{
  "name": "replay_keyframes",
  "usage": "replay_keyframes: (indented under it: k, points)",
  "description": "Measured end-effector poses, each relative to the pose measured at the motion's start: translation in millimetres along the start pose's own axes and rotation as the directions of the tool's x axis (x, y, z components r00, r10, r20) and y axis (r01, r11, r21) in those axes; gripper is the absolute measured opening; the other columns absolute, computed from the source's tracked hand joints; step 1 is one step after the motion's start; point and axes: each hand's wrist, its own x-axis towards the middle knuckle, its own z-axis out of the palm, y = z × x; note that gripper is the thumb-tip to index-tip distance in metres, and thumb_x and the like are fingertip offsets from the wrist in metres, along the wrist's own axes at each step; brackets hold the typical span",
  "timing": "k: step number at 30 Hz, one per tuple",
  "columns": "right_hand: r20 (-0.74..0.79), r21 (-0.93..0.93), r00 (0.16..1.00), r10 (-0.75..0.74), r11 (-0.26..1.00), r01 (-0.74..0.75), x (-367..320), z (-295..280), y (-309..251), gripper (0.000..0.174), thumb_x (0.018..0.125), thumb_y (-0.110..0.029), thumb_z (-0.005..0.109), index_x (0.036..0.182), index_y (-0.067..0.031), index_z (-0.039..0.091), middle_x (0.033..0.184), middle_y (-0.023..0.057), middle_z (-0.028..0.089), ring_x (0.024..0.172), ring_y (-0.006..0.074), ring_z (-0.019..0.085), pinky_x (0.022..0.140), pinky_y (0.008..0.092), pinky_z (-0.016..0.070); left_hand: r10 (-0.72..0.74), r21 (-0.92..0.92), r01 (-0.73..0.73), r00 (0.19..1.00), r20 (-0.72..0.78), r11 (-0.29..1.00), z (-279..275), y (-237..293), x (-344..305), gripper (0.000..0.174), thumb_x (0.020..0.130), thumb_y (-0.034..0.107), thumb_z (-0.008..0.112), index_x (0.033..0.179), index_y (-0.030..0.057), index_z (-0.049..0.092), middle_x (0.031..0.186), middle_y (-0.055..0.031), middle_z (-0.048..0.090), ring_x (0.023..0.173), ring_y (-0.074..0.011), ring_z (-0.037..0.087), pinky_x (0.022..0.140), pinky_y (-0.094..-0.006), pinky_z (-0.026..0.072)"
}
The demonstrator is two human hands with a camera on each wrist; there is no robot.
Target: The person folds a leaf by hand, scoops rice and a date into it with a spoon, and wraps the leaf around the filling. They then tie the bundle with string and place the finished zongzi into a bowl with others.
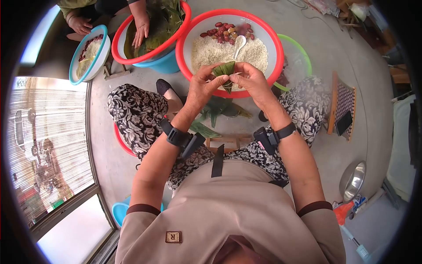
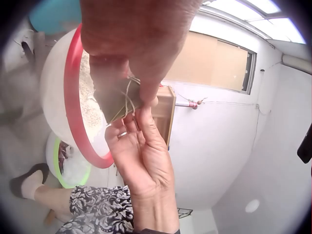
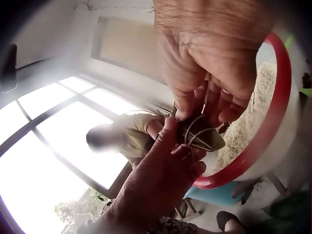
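A green leaf-wrapped rice dumpling (image 1: 225,70) is held between both hands above the near rim of the red-rimmed basin. Thin string (image 3: 192,130) crosses round its wrapped leaf. My left hand (image 1: 205,86) grips the dumpling from the left, fingers curled about it. On the other side, my right hand (image 1: 252,84) has thumb and fingers pinched at the string, a strand of which runs up among its fingers in the right wrist view. Both thumb tips nearly meet on the near face. Inside the basin (image 1: 181,48) lie white rice (image 1: 252,55), red dates (image 1: 222,31) and a white spoon (image 1: 239,43).
Another person's hand (image 1: 140,31) reaches into a red-rimmed basin of leaves (image 1: 160,42) at upper left. Beside it stands a blue-rimmed bowl (image 1: 105,44). Loose leaves (image 1: 213,112) lie below my hands, and a green-rimmed basin (image 1: 307,55) stands to the right.
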Motion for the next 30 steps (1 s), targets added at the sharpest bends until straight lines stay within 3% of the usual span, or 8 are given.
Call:
replay_keyframes:
  k: [6, 9, 12, 16, 20, 25, 27, 30]
  points:
    - [0.003, -0.088, 0.999, -0.046, 0.995, 0.046, 1, 1, 2, 0.030, 0.089, -0.014, 0.067, 0.116, -0.0014, 0.059, 0.100, 0.0023, 0.063, 0.085, 0.0076, 0.057, 0.073, 0.0236, 0.0467, 0.084, 0.058, -0.081, 0.995, -0.061, 0.995, 0, 7, -1, 0.030, 0.090, 0.021, 0.068, 0.114, 0.0028, 0.065, 0.089, 0.0007, 0.064, 0.080, -0.0091, 0.059, 0.068, -0.0226, 0.0473]
    - [-0.034, 0.061, 0.999, -0.014, 0.998, 0.016, 3, 3, 3, 0.030, 0.093, -0.020, 0.064, 0.117, -0.0018, 0.059, 0.099, 0.0027, 0.064, 0.080, 0.0072, 0.056, 0.067, 0.0218, 0.0431, -0.231, -0.254, 0.224, 0.973, 0.004, 0.941, -6, 15, 2, 0.026, 0.094, 0.025, 0.062, 0.110, 0.0050, 0.064, 0.089, 0.0006, 0.064, 0.078, -0.0108, 0.060, 0.066, -0.0243, 0.0486]
    - [-0.120, 0.088, 0.991, -0.060, 0.994, 0.071, 2, 8, -3, 0.031, 0.095, -0.023, 0.061, 0.117, -0.0024, 0.059, 0.099, 0.0035, 0.065, 0.076, 0.0076, 0.057, 0.066, 0.0208, 0.0427, -0.276, -0.752, 0.299, 0.948, 0.160, 0.587, -21, 3, 13, 0.030, 0.098, 0.032, 0.052, 0.115, 0.0075, 0.057, 0.099, -0.0042, 0.067, 0.079, -0.0152, 0.062, 0.069, -0.0296, 0.0504]
    - [-0.182, 0.072, 0.983, 0.019, 0.997, -0.006, 3, 1, 0, 0.028, 0.095, -0.021, 0.059, 0.118, -0.0038, 0.059, 0.100, 0.0045, 0.065, 0.073, 0.0063, 0.057, 0.064, 0.0205, 0.0433, -0.153, -0.929, 0.222, 0.971, 0.183, 0.297, -44, 40, 10, 0.035, 0.099, 0.032, 0.048, 0.121, 0.0052, 0.054, 0.109, -0.0076, 0.064, 0.087, -0.0189, 0.061, 0.072, -0.0316, 0.0493]
    - [-0.141, 0.061, 0.989, 0.033, 0.998, -0.025, 3, -3, -3, 0.024, 0.096, -0.018, 0.056, 0.115, -0.0037, 0.060, 0.100, 0.0047, 0.066, 0.072, 0.0057, 0.057, 0.064, 0.0198, 0.0432, 0.078, -0.939, 0.065, 0.992, 0.097, 0.338, -102, 92, -8, 0.047, 0.100, 0.031, 0.042, 0.137, 0.0017, 0.043, 0.121, -0.0134, 0.059, 0.095, -0.0239, 0.060, 0.075, -0.0347, 0.0500]
    - [-0.103, 0.071, 0.994, 0.037, 0.997, -0.030, 1, -12, -15, 0.021, 0.098, -0.017, 0.055, 0.114, -0.0036, 0.060, 0.096, 0.0037, 0.065, 0.073, 0.0063, 0.055, 0.066, 0.0212, 0.0421, 0.215, -0.783, -0.381, 0.925, -0.314, 0.493, -228, 117, -69, 0.047, 0.099, 0.031, 0.043, 0.134, -0.0004, 0.046, 0.114, -0.0169, 0.062, 0.095, -0.0271, 0.062, 0.078, -0.0369, 0.0502]
    - [-0.084, 0.072, 0.996, 0.030, 0.997, -0.024, 2, -21, -20, 0.022, 0.098, -0.016, 0.054, 0.115, -0.0028, 0.059, 0.097, 0.0044, 0.064, 0.074, 0.0072, 0.054, 0.067, 0.0221, 0.0415, 0.180, -0.696, -0.429, 0.897, -0.404, 0.575, -269, 102, -104, 0.040, 0.098, 0.031, 0.045, 0.123, 0.0004, 0.054, 0.103, -0.0140, 0.066, 0.087, -0.0225, 0.063, 0.071, -0.0329, 0.0502]
    - [-0.085, 0.047, 0.995, 0.048, 0.998, -0.045, 3, -31, -30, 0.024, 0.099, -0.016, 0.054, 0.118, -0.0020, 0.057, 0.098, 0.0051, 0.063, 0.075, 0.0082, 0.054, 0.067, 0.0225, 0.0416, -0.343, -0.583, -0.156, 0.678, -0.650, 0.797, -326, 22, -156, 0.026, 0.096, 0.034, 0.055, 0.094, 0.0082, 0.058, 0.075, -0.0049, 0.064, 0.059, -0.0146, 0.057, 0.052, -0.0286, 0.0433]
